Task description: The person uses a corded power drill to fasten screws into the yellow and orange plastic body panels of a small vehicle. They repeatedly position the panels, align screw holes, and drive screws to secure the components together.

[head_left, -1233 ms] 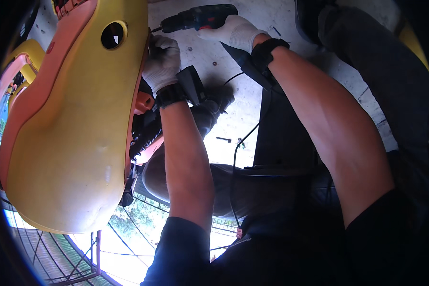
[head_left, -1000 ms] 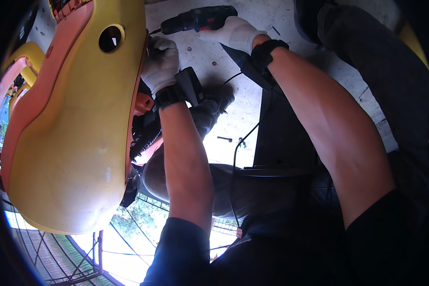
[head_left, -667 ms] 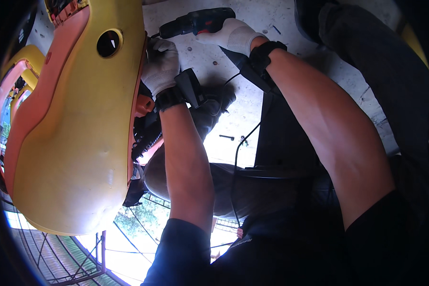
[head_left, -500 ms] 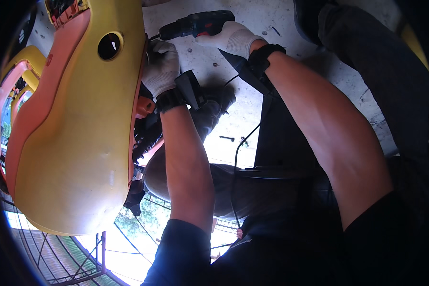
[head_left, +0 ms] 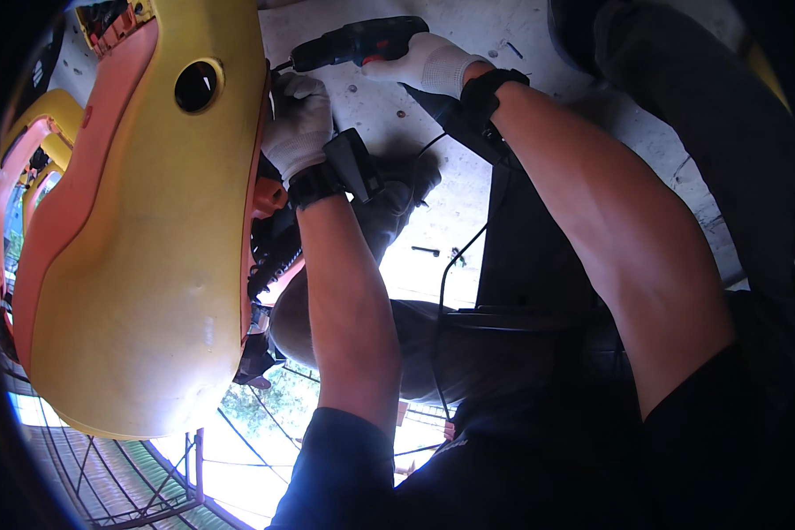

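Note:
A dark cordless drill (head_left: pixel 349 42) lies sideways at the top, its bit pointing left to the edge of a large yellow plastic shell (head_left: pixel 150 265). My right hand (head_left: pixel 428 66), in a white knit glove, is closed around the drill's grip. Just under the bit is my left hand (head_left: pixel 299 124), gloved too, with curled fingers against the shell's right edge; what they hold, if anything, is hidden. The bit's tip ends close to those fingers, and I cannot tell whether it touches a fastener. A round hole (head_left: pixel 197 86) with a raised rim opens in the shell's upper part.
Orange panels (head_left: pixel 84 190) run along the shell's left side. An orange part (head_left: pixel 268 198) and dark spring-like parts show beside its right edge. A small dark bolt-like piece (head_left: pixel 425 251) lies on the pale stained floor (head_left: pixel 380 115). A black cable (head_left: pixel 442 309) hangs near my legs.
The shell and its hole sit slightly farther left in the picture. The drill has shifted a little left with my right hand. Both hands keep their grips.

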`<state>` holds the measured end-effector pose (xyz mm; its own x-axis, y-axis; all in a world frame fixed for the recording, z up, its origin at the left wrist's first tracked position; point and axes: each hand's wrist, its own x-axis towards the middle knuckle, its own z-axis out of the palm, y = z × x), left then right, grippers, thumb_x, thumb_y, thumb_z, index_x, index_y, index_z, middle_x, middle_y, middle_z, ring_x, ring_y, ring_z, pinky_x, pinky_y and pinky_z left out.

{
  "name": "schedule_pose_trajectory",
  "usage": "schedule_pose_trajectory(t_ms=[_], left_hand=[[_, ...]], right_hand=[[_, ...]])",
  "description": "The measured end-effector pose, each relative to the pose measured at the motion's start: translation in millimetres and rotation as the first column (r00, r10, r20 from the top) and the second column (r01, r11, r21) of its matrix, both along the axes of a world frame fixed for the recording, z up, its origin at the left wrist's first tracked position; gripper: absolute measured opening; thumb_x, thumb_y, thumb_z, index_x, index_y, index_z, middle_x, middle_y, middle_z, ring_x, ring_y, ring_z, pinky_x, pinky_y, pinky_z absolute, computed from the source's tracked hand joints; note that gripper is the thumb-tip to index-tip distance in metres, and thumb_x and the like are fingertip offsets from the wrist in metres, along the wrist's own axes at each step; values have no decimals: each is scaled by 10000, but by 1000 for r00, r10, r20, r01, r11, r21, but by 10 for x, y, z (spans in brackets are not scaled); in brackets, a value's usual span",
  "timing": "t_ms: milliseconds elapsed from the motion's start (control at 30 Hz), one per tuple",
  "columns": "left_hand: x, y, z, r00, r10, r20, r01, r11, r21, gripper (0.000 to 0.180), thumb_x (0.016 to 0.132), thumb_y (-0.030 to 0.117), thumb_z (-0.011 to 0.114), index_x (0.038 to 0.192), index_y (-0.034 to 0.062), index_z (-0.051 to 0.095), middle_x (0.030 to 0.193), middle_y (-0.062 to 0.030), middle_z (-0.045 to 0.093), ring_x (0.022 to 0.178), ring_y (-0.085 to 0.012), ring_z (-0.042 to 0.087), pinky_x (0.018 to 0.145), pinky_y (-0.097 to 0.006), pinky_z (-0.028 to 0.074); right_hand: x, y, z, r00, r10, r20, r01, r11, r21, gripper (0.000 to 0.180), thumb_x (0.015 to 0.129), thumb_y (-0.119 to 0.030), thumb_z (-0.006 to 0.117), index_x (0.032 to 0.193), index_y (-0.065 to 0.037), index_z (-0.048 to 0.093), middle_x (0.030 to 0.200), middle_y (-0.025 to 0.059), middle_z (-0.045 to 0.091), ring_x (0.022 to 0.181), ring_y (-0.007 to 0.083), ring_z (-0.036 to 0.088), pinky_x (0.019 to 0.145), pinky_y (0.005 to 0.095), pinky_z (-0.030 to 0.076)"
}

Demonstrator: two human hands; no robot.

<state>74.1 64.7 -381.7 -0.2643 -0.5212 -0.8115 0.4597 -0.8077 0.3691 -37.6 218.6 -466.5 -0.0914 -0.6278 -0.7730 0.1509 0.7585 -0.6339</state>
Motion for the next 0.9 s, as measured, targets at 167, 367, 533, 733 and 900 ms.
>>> schedule_pose_trajectory(t_ms=[167, 367, 533, 733, 900], left_hand=[[84, -73, -83, 988, -44, 151, 49, 998, -26, 319, 888, 337, 549, 990, 38, 592, 748, -24, 488, 630, -140, 493, 558, -284, 412], [88, -55, -41, 966, -17, 258, 36, 997, -69, 396, 874, 398, 565, 1014, 29, 597, 760, -37, 500, 642, -144, 506, 562, -282, 425], [113, -68, -65, 978, -22, 206, 38, 996, -76, 504, 861, 486, 546, 1027, 14, 597, 774, -57, 523, 665, -161, 528, 574, -286, 442], [84, -50, -41, 979, 5, 206, 7, 998, -61, 517, 857, 485, 538, 1025, -1, 599, 793, -73, 546, 687, -178, 548, 584, -293, 446], [96, -10, -7, 991, 12, 137, -4, 998, -57, 336, 848, 296, 597, 1006, 0, 609, 866, -110, 584, 769, -210, 557, 647, -323, 455]], right_hand=[[27, -23, -116, 998, 58, -10, -58, 998, 4, 843, 715, -740, 607, 1068, 19, 709, 999, 235, 696, 951, 330, 681, 832, 366, 513], [40, 4, -137, 1000, 18, -16, -19, 998, -55, 826, 734, -727, 612, 1027, 39, 710, 920, 229, 689, 884, 321, 681, 808, 365, 510], [52, 9, -137, 999, -11, -40, 9, 999, -49, 871, 735, -737, 617, 973, 97, 702, 806, 224, 683, 782, 311, 683, 769, 359, 511], [42, 22, -142, 998, -28, -56, 24, 997, -69, 899, 734, -738, 618, 986, 123, 684, 848, 249, 681, 817, 316, 684, 789, 350, 515], [11, 7, -137, 999, 9, -54, -12, 999, -46, 832, 749, -710, 616, 1028, 71, 694, 951, 254, 688, 920, 340, 679, 824, 366, 516]])
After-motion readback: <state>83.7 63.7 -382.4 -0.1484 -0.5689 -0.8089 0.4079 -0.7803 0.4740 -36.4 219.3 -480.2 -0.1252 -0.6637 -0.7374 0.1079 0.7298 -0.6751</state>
